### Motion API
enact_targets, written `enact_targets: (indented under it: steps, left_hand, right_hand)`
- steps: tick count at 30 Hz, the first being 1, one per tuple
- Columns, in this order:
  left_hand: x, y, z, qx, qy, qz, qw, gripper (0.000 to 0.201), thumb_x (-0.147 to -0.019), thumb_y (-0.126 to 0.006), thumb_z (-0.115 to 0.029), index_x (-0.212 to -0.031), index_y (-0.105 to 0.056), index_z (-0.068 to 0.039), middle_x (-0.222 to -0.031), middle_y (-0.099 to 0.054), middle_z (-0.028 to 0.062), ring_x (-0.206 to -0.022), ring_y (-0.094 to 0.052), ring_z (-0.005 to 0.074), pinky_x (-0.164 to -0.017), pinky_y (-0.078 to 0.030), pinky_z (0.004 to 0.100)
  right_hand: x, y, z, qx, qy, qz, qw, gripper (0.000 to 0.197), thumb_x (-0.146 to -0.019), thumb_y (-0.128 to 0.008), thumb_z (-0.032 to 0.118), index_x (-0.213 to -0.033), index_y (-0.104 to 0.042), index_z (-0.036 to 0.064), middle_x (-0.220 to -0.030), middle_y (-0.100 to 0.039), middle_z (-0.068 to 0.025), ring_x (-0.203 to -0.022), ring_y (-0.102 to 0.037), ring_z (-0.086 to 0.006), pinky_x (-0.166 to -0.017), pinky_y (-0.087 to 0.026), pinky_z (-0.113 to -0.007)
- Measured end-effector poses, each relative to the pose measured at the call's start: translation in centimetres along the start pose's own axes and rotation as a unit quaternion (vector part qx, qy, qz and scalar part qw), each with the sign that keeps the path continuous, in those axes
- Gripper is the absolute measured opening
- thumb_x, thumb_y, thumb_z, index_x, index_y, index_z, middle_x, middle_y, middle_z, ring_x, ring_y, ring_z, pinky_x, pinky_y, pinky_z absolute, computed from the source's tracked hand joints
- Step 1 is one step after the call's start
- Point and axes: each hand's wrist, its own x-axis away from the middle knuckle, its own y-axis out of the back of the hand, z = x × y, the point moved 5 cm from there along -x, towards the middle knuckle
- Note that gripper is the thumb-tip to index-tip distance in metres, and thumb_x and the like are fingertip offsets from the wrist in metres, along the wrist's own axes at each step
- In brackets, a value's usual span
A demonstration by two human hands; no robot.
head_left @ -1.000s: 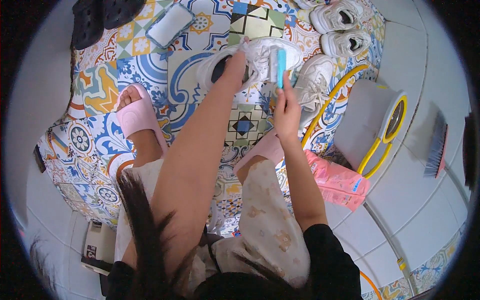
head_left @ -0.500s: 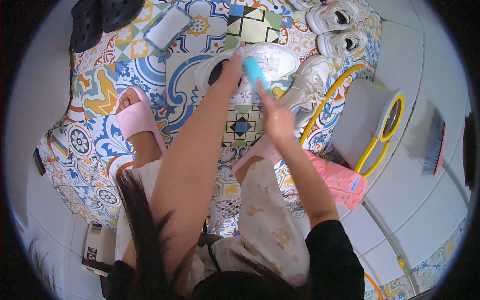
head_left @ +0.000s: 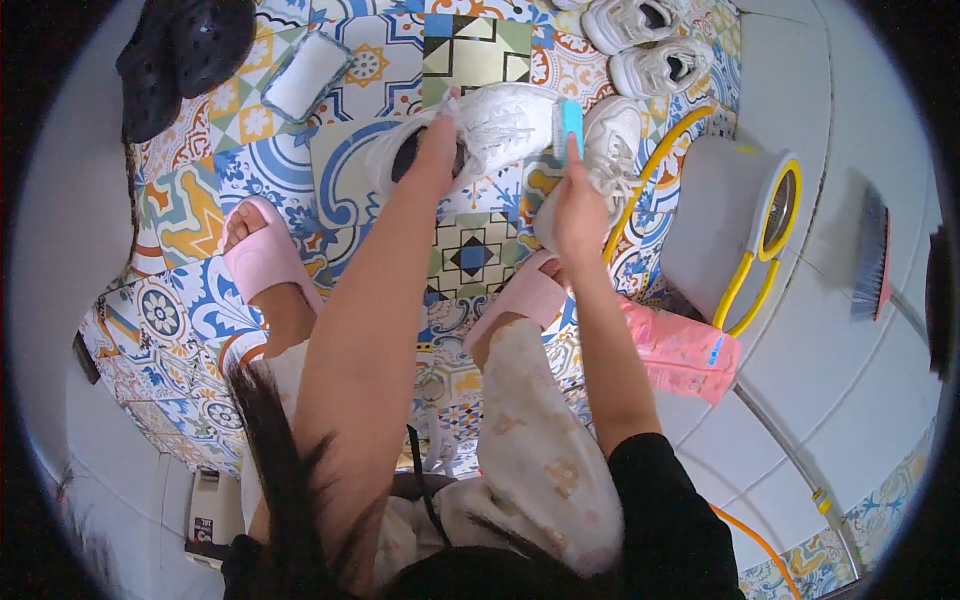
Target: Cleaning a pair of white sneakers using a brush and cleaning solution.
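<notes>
My left hand (head_left: pixel 436 152) is closed on a white sneaker (head_left: pixel 505 120), gripping it near the ankle opening. The sneaker lies sideways on the tiles with its toe to the right and looks wet. In my right hand (head_left: pixel 578 212) is the handle of a light-blue scrub brush (head_left: pixel 572 122). Its bristles face left, at the sneaker's toe; whether they touch I cannot tell. A second lace-up sneaker (head_left: pixel 615 140), off-white, lies just right of the brush, partly hidden by my right hand.
Patterned tiles (head_left: pixel 470 258) cover the floor. A white block (head_left: pixel 308 77) and dark clogs (head_left: pixel 208 45) lie at the far left, more sneakers (head_left: pixel 660 68) far right. On the right are a yellow hose (head_left: pixel 655 180), a grey bucket (head_left: pixel 715 215), a pink bag (head_left: pixel 690 350) and a broom head (head_left: pixel 872 265).
My right hand has moved the brush rightward, from over the laces to the sneaker's toe. My left hand keeps its hold on the sneaker. The whole view has shifted slightly.
</notes>
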Motion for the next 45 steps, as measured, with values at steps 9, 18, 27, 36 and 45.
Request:
enact_targets:
  steps: [9, 18, 27, 36, 45]
  left_hand:
    - [3.8, -1.9, -2.0, 0.027, 0.002, -0.031, 0.999, 0.084, -0.080, -0.064, -0.057, -0.134, -0.043, 0.004, -0.128, -0.053, 0.0136, -0.111, -0.054, 0.0229, -0.092, -0.045, 0.0357]
    - [3.6, -2.5, -2.0, 0.021, 0.012, -0.003, 1.000, 0.068, -0.090, -0.048, -0.059, -0.127, -0.049, -0.002, -0.119, -0.061, 0.0127, -0.105, -0.061, 0.0260, -0.090, -0.050, 0.0401]
    - [6.9, -5.9, -3.8, 0.069, -0.090, 0.004, 0.994, 0.048, -0.099, -0.040, -0.036, -0.136, -0.044, -0.006, -0.118, -0.061, 0.0162, -0.102, -0.063, 0.0284, -0.088, -0.050, 0.0386]
    - [7.0, -2.8, 3.3, -0.696, -0.493, -0.041, 0.521, 0.054, -0.093, -0.041, -0.012, -0.146, -0.029, -0.009, -0.121, -0.056, 0.0276, -0.108, -0.058, 0.0395, -0.097, -0.044, 0.0457]
    - [7.3, -3.3, 1.6, -0.736, -0.386, 0.058, 0.552, 0.054, -0.093, -0.041, -0.017, -0.146, -0.031, -0.011, -0.107, -0.063, 0.0257, -0.102, -0.061, 0.0331, -0.093, -0.045, 0.0446]
  right_hand:
    - [0.1, -1.2, 1.0, 0.032, 0.081, 0.020, 0.996, 0.071, -0.083, -0.054, 0.004, -0.146, -0.032, 0.0270, -0.088, -0.065, -0.0190, -0.062, -0.062, -0.0364, -0.060, -0.050, -0.046]
    - [-1.5, -2.1, 0.0, -0.004, 0.030, 0.018, 0.999, 0.062, -0.087, -0.049, 0.005, -0.145, -0.035, 0.0208, -0.094, -0.063, -0.0227, -0.074, -0.063, -0.0364, -0.067, -0.050, -0.045]
    - [-1.5, 1.5, -0.9, -0.290, -0.041, -0.157, 0.943, 0.046, -0.097, -0.043, 0.012, -0.142, -0.040, 0.0154, -0.114, -0.061, -0.0249, -0.086, -0.064, -0.0346, -0.077, -0.048, -0.038]
    - [-0.6, 1.9, -0.4, -0.303, -0.056, -0.176, 0.935, 0.045, -0.097, -0.043, 0.009, -0.142, -0.040, 0.0069, -0.094, -0.065, -0.0141, -0.067, -0.051, -0.0113, -0.064, -0.043, -0.025]
    - [-2.9, 3.8, 1.6, -0.102, 0.093, -0.156, 0.978, 0.067, -0.085, -0.053, 0.003, -0.145, -0.034, 0.0236, -0.087, -0.062, -0.0247, -0.063, -0.063, -0.0328, -0.056, -0.048, -0.045]
